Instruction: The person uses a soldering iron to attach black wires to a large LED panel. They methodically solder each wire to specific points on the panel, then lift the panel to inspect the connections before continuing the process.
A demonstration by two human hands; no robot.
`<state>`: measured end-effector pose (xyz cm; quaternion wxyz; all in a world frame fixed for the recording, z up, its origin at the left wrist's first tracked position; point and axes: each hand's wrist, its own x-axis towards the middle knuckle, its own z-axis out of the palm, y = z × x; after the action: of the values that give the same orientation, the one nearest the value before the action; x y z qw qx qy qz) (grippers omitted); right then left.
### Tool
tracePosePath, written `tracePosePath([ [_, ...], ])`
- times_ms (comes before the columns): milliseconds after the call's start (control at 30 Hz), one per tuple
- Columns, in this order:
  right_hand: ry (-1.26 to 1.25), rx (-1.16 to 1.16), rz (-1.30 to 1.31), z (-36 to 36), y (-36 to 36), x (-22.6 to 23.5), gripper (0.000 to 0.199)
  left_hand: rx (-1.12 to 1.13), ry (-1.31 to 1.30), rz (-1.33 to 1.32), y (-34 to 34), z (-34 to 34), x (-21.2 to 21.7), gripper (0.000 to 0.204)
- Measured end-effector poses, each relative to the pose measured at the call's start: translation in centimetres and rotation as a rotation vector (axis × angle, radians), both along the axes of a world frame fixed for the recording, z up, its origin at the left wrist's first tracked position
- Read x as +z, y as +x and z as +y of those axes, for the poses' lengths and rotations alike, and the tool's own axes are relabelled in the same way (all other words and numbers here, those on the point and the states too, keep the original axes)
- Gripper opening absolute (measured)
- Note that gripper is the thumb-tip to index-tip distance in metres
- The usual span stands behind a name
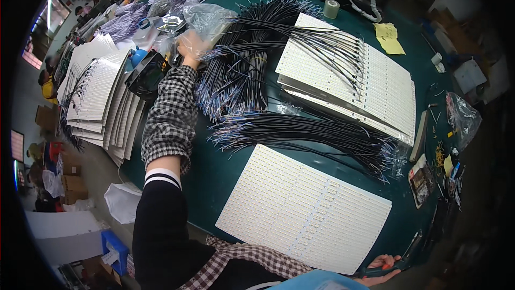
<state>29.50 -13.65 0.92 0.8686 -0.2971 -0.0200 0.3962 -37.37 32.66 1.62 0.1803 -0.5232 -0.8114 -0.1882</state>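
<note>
My left arm, in a black-and-white checked sleeve cover, stretches across the table. My left hand (pixel 191 46) is among clear plastic bags (pixel 206 17), beside a big heap of black wires (pixel 252 70); its fingers are mostly hidden there. At the lower right, my right hand (pixel 383 269) is curled round a dark-handled hand tool (pixel 410 250) with a slim metal tip, its kind not clear. Close by lies a white LED circuit panel (pixel 306 204), flat before me. Black wires with bared, bluish ends (pixel 306 133) lie in a row behind it.
Stacked white panels (pixel 348 70) with black wires across them stand at the far right. More panels (pixel 99 86) are piled at the left, next to a black fan (pixel 147 74). A tape roll (pixel 331 9), a yellow note (pixel 389 38) and loose tools line the right side.
</note>
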Motion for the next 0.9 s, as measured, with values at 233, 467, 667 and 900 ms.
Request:
tracePosePath([
  [233, 0.019, 0.086, -0.094, 0.5, 0.8, 0.0, 0.040, -0.009, -0.008, -0.013, 0.3, -0.7, -0.1, 0.071],
  [467, 0.060, 0.116, -0.057, -0.5, 1.7, -0.6, 0.038, -0.005, 0.004, -0.052, 0.5, 0.2, -1.0, 0.072],
  [667, -0.070, -0.043, -0.085, 1.8, -2.1, 1.9, 0.034, 0.001, 0.023, 0.043, -3.4, 2.2, -2.3, 0.064],
  [900, 0.076, 0.160, -0.143, -1.2, 2.3, -1.1, 0.041, 0.013, -0.077, 0.007, 1.1, 0.9, 0.5, 0.061],
])
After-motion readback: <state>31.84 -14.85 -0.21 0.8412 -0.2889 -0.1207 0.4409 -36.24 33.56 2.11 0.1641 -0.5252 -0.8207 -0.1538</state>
